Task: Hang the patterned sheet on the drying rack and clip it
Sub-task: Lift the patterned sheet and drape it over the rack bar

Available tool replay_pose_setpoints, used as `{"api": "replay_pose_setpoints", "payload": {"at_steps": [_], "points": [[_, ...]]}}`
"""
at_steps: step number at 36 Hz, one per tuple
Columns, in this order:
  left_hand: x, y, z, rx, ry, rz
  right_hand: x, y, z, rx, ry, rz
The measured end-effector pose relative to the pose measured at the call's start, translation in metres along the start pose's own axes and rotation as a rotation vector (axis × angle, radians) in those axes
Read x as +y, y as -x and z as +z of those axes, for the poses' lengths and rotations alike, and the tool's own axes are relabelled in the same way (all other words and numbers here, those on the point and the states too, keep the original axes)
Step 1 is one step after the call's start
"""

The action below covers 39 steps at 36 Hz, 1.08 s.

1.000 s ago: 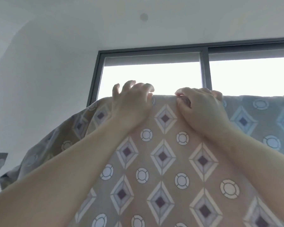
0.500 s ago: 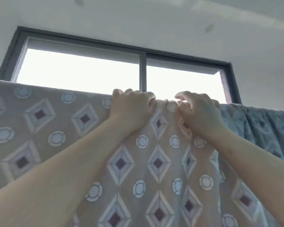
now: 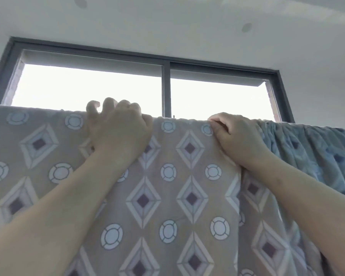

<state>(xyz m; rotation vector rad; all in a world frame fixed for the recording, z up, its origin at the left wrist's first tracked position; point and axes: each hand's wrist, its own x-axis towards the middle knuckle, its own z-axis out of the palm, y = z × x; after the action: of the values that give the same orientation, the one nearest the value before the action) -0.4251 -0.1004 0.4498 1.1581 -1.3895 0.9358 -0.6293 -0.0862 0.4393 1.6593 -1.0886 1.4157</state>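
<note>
I am looking up at the patterned sheet, which hangs draped over a high line. Its top fold runs nearly level from the left edge of the view to past the middle. Whatever bar carries it is hidden under the fold, so I cannot see the drying rack itself. The cloth is beige with pale diamonds and ringed circles, and it falls flat below the fold, filling the lower view.

My left hand sits at the top fold, left of centre. Its heel is against the near face of the cloth, its fingers are curled up and over the ridge, and its thumb lies along the fold. The fingertips on the far side are out of my sight.

My right hand is at the same fold further right, well apart from the left. It is closed on the cloth, with the thumb and curled fingers pinching the top edge. A vertical crease drops from under its wrist.

Just beyond the right hand, blue-grey cloth is bunched into tight pleats along the same line and slopes down toward the right edge. I cannot tell whether it is the same sheet's other side.

Behind the fold is a bright window in a dark frame, split by an upright bar. Above it is a pale ceiling with a round fitting.
</note>
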Motion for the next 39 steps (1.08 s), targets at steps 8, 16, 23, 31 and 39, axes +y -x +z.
{"api": "replay_pose_setpoints", "payload": {"at_steps": [8,16,23,31,39], "points": [[0.064,0.001,0.021,-0.076,0.179,0.277,0.02,0.003,-0.024,0.063,-0.007,0.011],[0.116,-0.015,0.029,-0.01,0.298,0.336,0.064,-0.002,-0.037,0.018,0.183,0.047],[0.118,-0.011,0.061,0.172,0.036,0.356,0.099,-0.01,-0.036,-0.051,0.123,0.003],[0.114,-0.009,0.053,-0.082,-0.072,0.187,0.154,-0.015,-0.05,-0.063,0.175,0.039],[0.21,-0.007,0.061,-0.147,0.026,0.275,0.169,-0.013,-0.064,-0.126,0.055,-0.176]]}}
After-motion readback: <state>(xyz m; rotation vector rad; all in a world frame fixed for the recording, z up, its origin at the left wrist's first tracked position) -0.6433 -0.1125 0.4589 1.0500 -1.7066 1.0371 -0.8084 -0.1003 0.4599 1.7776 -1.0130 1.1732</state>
